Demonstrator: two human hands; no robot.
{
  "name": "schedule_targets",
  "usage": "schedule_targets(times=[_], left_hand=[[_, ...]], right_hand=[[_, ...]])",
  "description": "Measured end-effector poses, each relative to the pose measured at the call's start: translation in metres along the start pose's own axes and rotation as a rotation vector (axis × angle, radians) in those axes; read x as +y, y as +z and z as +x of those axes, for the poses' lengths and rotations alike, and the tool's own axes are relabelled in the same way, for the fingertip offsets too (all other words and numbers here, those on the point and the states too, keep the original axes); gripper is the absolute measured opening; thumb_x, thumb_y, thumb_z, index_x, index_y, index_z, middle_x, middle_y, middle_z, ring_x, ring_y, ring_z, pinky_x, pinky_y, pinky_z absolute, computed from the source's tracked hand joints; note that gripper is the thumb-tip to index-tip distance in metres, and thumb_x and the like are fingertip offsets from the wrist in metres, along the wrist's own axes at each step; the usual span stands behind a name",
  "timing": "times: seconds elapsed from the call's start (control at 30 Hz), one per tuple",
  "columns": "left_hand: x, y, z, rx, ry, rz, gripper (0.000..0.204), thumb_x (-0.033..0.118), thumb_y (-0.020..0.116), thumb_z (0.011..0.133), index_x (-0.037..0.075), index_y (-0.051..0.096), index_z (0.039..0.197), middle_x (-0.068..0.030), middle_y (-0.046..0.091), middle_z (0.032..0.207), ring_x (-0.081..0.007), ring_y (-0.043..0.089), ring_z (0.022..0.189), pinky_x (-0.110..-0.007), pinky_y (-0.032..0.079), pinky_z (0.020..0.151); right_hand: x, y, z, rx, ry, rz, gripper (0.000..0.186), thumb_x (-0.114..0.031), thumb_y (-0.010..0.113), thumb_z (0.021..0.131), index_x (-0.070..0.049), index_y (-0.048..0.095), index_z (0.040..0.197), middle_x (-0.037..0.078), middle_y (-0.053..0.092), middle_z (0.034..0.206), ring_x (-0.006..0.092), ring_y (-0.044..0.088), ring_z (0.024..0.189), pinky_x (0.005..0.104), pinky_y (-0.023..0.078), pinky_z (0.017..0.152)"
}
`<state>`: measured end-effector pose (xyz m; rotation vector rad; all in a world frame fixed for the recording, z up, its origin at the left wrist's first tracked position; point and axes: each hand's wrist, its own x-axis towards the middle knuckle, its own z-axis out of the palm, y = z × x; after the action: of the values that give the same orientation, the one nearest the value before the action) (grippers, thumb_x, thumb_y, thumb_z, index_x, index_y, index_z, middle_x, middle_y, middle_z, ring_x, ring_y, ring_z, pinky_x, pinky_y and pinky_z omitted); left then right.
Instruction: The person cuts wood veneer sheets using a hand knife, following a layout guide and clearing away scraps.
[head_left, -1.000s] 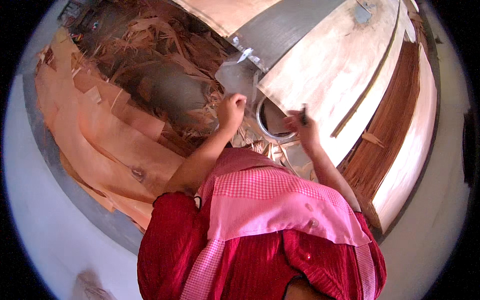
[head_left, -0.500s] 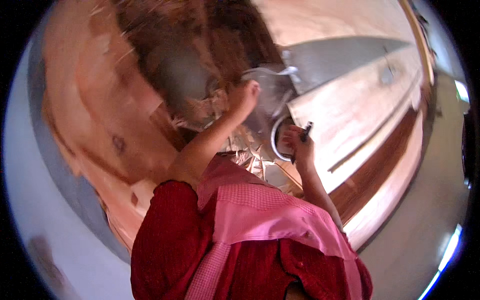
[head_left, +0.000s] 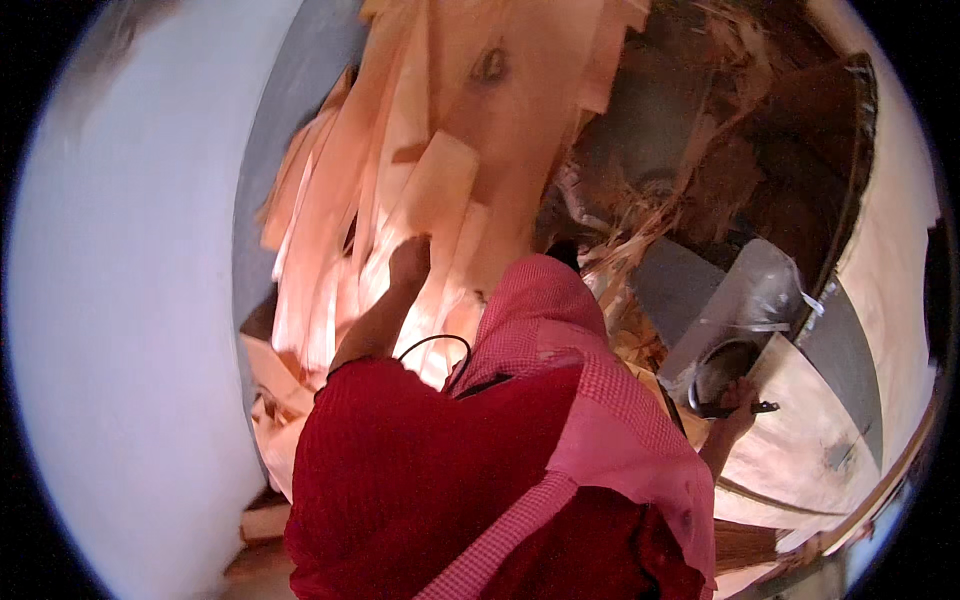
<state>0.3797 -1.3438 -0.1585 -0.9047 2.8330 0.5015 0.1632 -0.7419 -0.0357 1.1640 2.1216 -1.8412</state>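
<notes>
My left hand (head_left: 409, 262) reaches out over a heap of thin pale wood veneer sheets (head_left: 440, 150) and touches one of the strips; whether the fingers grip it is hidden. Low on the right, my right hand (head_left: 740, 400) holds a small dark tool (head_left: 742, 409) beside a round metal ring (head_left: 722, 372) on a pale wooden board (head_left: 800, 440). My red sleeves and a pink checked cloth fill the lower middle of the view.
A grey metal plate (head_left: 745, 300) lies by the ring. Dark brown veneer scraps and splinters (head_left: 720, 130) pile up at the upper right. A pale floor (head_left: 110, 330) spreads to the left.
The view has swung to the left. My left hand has moved away from the metal ring to the pale veneer heap. My right hand stays by the ring with the tool.
</notes>
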Motion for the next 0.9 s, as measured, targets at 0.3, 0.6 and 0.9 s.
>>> schedule_targets(times=[0.3, 0.6, 0.9], left_hand=[[-0.012, 0.014, -0.112, 0.204, -0.234, 0.123, 0.083, 0.043, 0.061, 0.073, 0.008, 0.019, 0.135, -0.0172, 0.015, 0.141, -0.0381, 0.016, 0.128, -0.058, 0.017, 0.098], [-0.165, -0.063, -0.028, 0.154, -0.089, -0.106, 0.017, 0.022, 0.053, 0.081, 0.008, 0.062, 0.08, -0.0082, 0.062, 0.079, -0.0193, 0.057, 0.073, -0.033, 0.045, 0.063], [-0.094, -0.435, -0.008, 0.39, 0.108, -0.396, 0.017, 0.02, 0.054, 0.085, 0.008, 0.06, 0.093, 0.0037, 0.057, 0.083, -0.0053, 0.051, 0.075, -0.018, 0.04, 0.065]], right_hand=[[-0.02, -0.005, -0.012, -0.222, -0.203, -0.064, 0.043, -0.026, 0.051, 0.087, -0.004, 0.043, 0.122, 0.012, 0.054, 0.113, 0.0232, 0.053, 0.098, 0.0346, 0.043, 0.08], [0.0, 0.014, -0.037, -0.307, -0.192, -0.201, 0.035, -0.02, 0.05, 0.088, -0.005, 0.046, 0.119, 0.009, 0.059, 0.102, 0.0186, 0.057, 0.09, 0.0286, 0.045, 0.072], [0.005, 0.088, -0.069, -0.445, -0.114, -0.161, 0.028, -0.017, 0.053, 0.086, -0.006, 0.052, 0.112, 0.007, 0.06, 0.098, 0.015, 0.059, 0.082, 0.024, 0.046, 0.065]])
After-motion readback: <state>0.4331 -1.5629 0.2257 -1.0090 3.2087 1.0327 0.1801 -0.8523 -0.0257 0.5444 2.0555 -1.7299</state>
